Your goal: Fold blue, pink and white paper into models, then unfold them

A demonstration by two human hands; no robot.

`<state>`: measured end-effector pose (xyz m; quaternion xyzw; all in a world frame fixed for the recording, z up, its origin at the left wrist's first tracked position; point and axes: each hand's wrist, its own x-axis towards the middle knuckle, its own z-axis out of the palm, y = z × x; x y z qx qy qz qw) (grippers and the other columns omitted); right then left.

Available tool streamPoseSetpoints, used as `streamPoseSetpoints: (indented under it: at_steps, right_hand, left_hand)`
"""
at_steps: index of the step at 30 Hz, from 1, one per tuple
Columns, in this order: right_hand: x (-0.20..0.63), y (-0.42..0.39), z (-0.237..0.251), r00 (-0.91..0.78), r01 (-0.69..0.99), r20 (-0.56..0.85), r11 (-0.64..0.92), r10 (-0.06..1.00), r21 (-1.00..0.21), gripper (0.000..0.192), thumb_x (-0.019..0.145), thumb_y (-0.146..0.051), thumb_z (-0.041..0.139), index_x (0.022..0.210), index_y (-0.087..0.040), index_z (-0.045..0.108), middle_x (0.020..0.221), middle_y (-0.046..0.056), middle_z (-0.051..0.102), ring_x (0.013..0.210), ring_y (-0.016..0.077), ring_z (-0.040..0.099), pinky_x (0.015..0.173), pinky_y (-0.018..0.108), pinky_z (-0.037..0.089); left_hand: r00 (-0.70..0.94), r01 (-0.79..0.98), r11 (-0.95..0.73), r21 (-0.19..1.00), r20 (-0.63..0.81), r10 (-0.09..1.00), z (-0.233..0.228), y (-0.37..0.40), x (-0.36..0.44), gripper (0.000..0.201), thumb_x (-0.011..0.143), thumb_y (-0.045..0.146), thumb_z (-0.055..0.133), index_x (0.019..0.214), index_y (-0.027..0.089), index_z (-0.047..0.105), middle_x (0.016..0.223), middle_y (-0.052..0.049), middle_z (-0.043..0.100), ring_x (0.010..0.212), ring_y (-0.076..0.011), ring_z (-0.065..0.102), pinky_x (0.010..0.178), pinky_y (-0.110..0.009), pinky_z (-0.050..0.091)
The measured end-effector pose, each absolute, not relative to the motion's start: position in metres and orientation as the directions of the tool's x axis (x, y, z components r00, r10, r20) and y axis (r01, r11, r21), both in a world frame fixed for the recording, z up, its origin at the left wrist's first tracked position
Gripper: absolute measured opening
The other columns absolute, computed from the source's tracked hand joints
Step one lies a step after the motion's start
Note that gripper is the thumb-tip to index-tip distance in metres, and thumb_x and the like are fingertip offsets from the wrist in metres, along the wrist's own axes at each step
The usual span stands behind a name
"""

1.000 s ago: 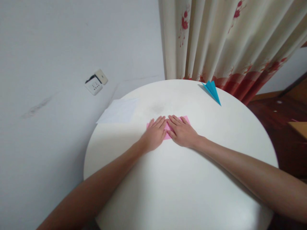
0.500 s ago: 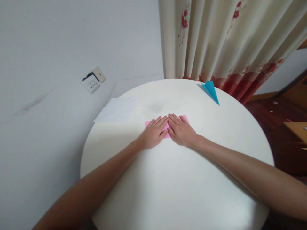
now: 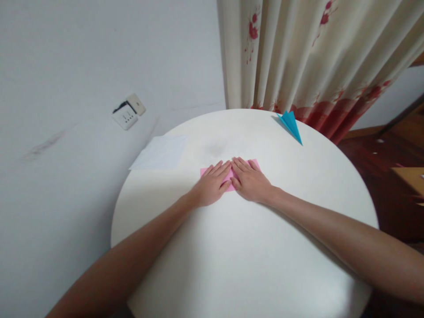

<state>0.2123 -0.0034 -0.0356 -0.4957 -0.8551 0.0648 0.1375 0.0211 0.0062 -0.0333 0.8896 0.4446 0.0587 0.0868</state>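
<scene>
Head view: the only feed I have, looking forward and down over a round white worktop (image 3: 238, 256).
Pink paper (image 3: 228, 175): lying on the worktop beneath both palms, towards the middle; I see its corners past the hands at far left and far right, and a strip between the thumbs. How many layers it has, I cannot tell.
Left hand (image 3: 212, 185): laid over the left part of the paper, fingers stretched towards the far side.
Right hand (image 3: 250, 180): laid over the right part, its index finger just beside the left one; whether they touch, I cannot make out.
Grip: wide and flat on both sides, fingers straight, nothing pinched.
Step at the paper: I judge it to be pressing or smoothing the sheet down.
Next move of the hands: I'd say it calls for even pressure while they lie flat, then one hand lifting off to free an edge while the other steadies the paper.
Blue folded paper (image 3: 291, 126): far right, well apart from the hands, its point aimed near and right.
White sheet (image 3: 160, 152): far left, by the wall (image 3: 99, 53).
</scene>
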Motion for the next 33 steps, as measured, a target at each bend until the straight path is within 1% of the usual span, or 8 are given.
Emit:
streamPoseSetpoints:
  at_steps: [7, 20, 33]
  right_hand:
    - [0.2124, -0.0040, -0.0330, -0.475, 0.827, 0.157, 0.500, 0.866, -0.256, 0.062, 0.100, -0.036, 0.030, 0.152, -0.003, 0.032, 0.160, 0.016, 0.029, 0.150, 0.0274, 0.023, 0.121, 0.048, 0.018]
    - [0.2127, -0.0027, -0.0359, -0.478, 0.825, 0.178, 0.509, 0.860, -0.247, 0.062, 0.100, -0.036, 0.031, 0.152, -0.003, 0.032, 0.160, 0.017, 0.030, 0.149, 0.0285, 0.025, 0.121, 0.048, 0.020]
    - [0.2124, -0.0019, -0.0372, -0.470, 0.829, 0.175, 0.501, 0.865, -0.248, 0.062, 0.100, -0.037, 0.032, 0.153, -0.005, 0.032, 0.160, 0.016, 0.029, 0.150, 0.0279, 0.023, 0.121, 0.049, 0.019]
  left_hand:
    - [0.597, 0.781, -0.589, 0.209, 0.025, 0.802, -0.0326, 0.0065, 0.0212, 0.061, 0.101, 0.042, 0.028, 0.156, 0.015, 0.022, 0.163, -0.009, 0.023, 0.152, -0.0233, 0.016, 0.123, -0.045, 0.017]
    - [0.602, 0.775, -0.593, 0.220, 0.029, 0.798, -0.0341, 0.0077, 0.0201, 0.062, 0.102, 0.043, 0.029, 0.156, 0.013, 0.022, 0.164, -0.009, 0.023, 0.152, -0.0251, 0.016, 0.123, -0.047, 0.017]
    - [0.601, 0.776, -0.592, 0.219, 0.033, 0.799, -0.0350, 0.0083, 0.0198, 0.062, 0.102, 0.042, 0.028, 0.156, 0.013, 0.023, 0.163, -0.010, 0.023, 0.152, -0.0254, 0.016, 0.123, -0.048, 0.017]
